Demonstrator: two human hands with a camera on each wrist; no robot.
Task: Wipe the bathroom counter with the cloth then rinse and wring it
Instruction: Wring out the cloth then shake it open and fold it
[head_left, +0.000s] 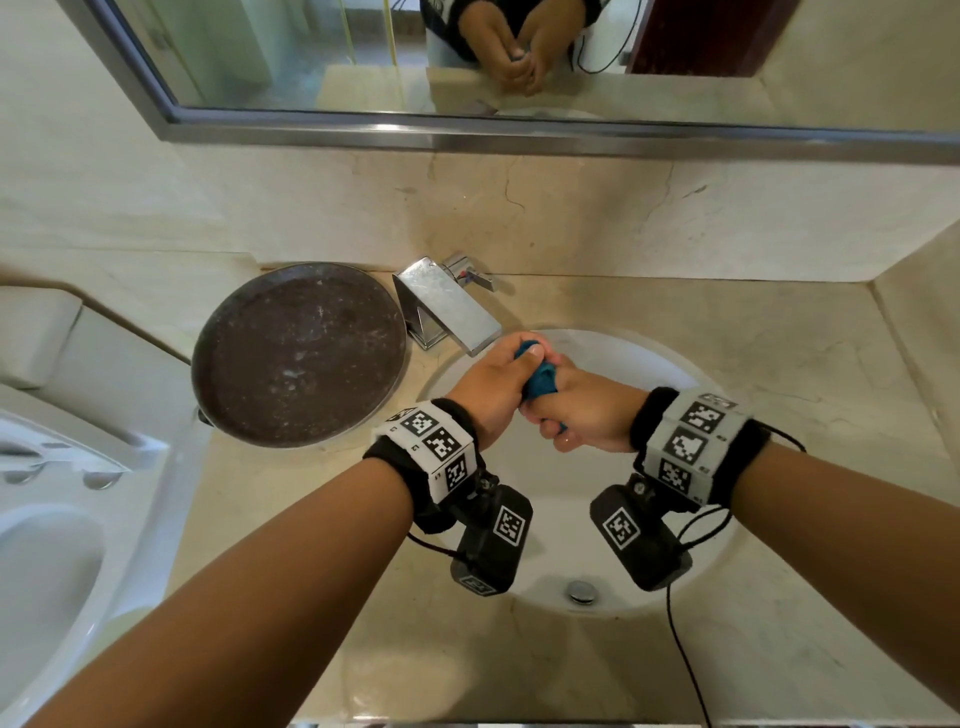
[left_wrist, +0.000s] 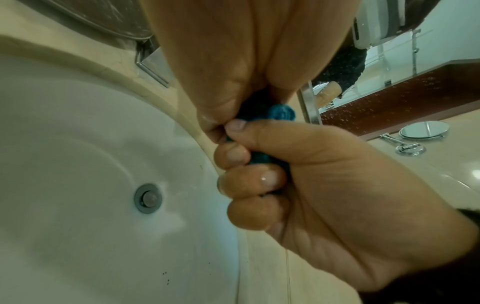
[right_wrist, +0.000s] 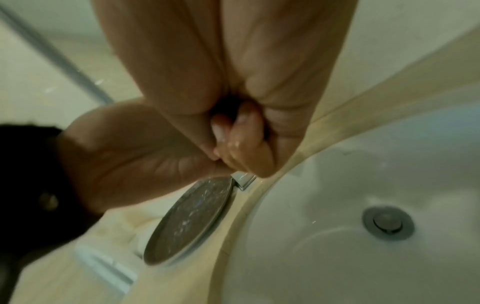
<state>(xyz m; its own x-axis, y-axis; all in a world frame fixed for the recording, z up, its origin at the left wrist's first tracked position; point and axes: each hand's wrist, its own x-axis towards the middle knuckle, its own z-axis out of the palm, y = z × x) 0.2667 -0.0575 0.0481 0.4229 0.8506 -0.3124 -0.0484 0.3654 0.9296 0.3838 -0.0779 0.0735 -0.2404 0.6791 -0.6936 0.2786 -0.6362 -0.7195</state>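
A blue cloth (head_left: 540, 376) is bunched into a tight roll above the white sink basin (head_left: 654, 364). My left hand (head_left: 496, 382) grips its far end, thumb on top. My right hand (head_left: 587, 418) grips the near end, and the two fists touch. In the left wrist view my right hand's fingers (left_wrist: 249, 179) curl round the cloth (left_wrist: 281, 112), wet and shiny, and a thin thread of water (left_wrist: 287, 267) falls from the hand. In the right wrist view both fists (right_wrist: 233, 139) press together and the cloth is almost hidden.
A chrome faucet (head_left: 449, 306) stands just behind the hands, with no water running from it. A round dark tray (head_left: 298, 353) lies on the beige counter (head_left: 779, 338) to the left. The drain (head_left: 582, 592) is near me. A toilet (head_left: 52, 519) is far left, and a mirror (head_left: 467, 52) hangs above.
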